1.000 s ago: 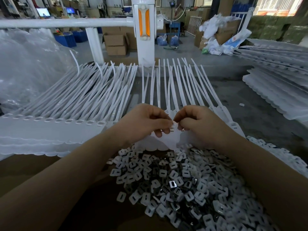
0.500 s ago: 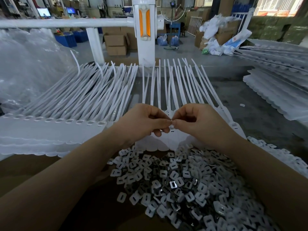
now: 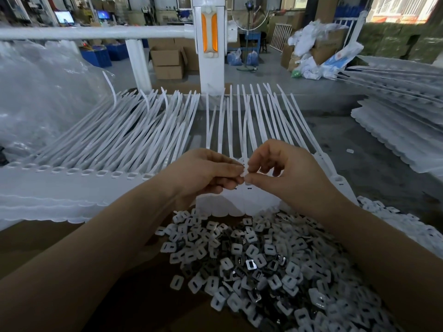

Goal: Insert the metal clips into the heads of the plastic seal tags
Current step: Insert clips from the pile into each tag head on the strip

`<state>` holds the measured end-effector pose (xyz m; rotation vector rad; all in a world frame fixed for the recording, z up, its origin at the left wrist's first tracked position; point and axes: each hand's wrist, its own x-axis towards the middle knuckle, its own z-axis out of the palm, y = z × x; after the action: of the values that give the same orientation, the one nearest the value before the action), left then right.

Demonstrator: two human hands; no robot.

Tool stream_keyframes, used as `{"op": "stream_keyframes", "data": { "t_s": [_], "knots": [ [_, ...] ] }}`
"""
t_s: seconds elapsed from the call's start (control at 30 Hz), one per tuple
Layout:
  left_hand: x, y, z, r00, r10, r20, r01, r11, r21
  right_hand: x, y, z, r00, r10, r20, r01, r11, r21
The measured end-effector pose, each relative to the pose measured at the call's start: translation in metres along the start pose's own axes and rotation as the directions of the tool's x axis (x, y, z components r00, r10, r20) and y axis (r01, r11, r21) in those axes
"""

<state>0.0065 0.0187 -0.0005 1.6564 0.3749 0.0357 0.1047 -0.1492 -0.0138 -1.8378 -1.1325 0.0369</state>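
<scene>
Small white-framed metal clip (image 3: 244,174), pinched between my two hands above the tag heads.
My left hand (image 3: 206,173) and right hand (image 3: 285,173) each nipped it at the fingertips, over the flat white plastic seal tags (image 3: 249,188). It could have slipped, I judged, into the loose clip pile (image 3: 263,264) on brown cardboard (image 3: 148,298).

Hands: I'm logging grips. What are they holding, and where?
Left hand and right hand both pinch one small white clip piece by its opposite edges, with their fingertips.
</scene>
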Motion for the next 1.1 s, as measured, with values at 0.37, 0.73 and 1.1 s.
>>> {"op": "stream_keyframes", "data": {
  "t_s": [0.37, 0.73, 1.1],
  "knots": [
    [0.011, -0.010, 0.011, 0.930, 0.225, -0.292, -0.034, 0.840, 0.541, 0.003, 0.016, 0.003, 0.981, 0.160, 0.114, -0.119, 0.946, -0.303],
    [0.012, -0.007, 0.015, 0.941, 0.179, -0.287, 0.071, 0.725, 0.685, 0.003, 0.014, 0.003, 0.976, 0.186, 0.116, -0.144, 0.944, -0.298],
    [0.012, -0.005, 0.012, 0.950, 0.156, -0.269, 0.063, 0.751, 0.657, 0.002, 0.013, 0.004, 0.973, 0.198, 0.115, -0.156, 0.941, -0.300]
  ]
}}
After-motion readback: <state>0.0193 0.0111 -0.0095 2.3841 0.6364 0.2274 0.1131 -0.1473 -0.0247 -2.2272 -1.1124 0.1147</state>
